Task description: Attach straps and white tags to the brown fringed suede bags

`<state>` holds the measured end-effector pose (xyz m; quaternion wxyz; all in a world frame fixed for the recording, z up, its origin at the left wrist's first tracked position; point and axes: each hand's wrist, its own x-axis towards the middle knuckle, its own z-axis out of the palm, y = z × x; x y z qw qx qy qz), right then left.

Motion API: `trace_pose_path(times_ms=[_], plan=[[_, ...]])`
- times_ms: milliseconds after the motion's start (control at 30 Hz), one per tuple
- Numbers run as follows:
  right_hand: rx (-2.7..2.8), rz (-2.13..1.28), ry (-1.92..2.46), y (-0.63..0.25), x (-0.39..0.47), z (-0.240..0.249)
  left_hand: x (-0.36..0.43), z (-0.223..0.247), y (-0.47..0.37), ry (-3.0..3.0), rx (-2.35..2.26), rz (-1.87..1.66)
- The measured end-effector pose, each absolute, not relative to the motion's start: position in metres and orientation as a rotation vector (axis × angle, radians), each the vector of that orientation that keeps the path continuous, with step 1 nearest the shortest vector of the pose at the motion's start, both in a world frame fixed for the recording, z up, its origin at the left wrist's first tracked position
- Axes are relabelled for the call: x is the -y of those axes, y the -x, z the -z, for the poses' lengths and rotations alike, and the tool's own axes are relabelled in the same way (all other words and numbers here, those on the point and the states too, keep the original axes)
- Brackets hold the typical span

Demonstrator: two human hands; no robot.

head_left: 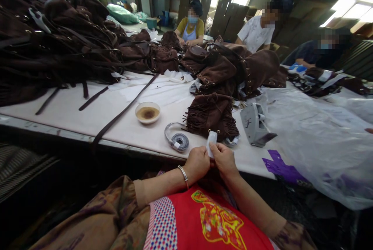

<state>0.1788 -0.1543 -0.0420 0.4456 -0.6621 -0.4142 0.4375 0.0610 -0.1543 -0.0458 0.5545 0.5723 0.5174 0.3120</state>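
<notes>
A dark brown fringed bag (210, 114) with gold eyelets lies at the table's front edge, right before me. Just below it, my right hand (224, 159) pinches a white strip (212, 141) of paper or thin wrap between thumb and fingers. My left hand (198, 162) is closed against the lower end of the same strip, its fingertips partly hidden. Left of the bag lies a coiled strap (180, 142) that looks wrapped in clear plastic. A grey tape dispenser (254, 125) stands to the right of the bag.
A bowl of brownish liquid (147, 113) stands left of the coil. A long brown strap (125, 110) hangs over the table edge. Piled brown bags (78, 44) fill the left and back. Clear plastic sheeting (317, 137) covers the right. Several co-workers sit across the table.
</notes>
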Motion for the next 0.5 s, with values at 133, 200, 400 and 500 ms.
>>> trace_pose_path(times_ms=[133,200,400,500], plan=[[1.201,-0.884,1.719,-0.180,0.153,0.044,0.157,0.039,-0.052,-1.278,-1.037,-0.747],[1.236,-0.845,1.726,-0.181,0.153,0.044,0.157,0.035,-0.050,-1.156,-0.947,-0.752],[1.169,-0.917,1.686,-0.178,0.154,0.046,0.153,0.042,-0.059,-1.205,-1.204,-0.818],[1.190,-0.994,1.660,-0.181,0.160,0.045,0.151,0.045,-0.061,-1.310,-1.237,-0.818]])
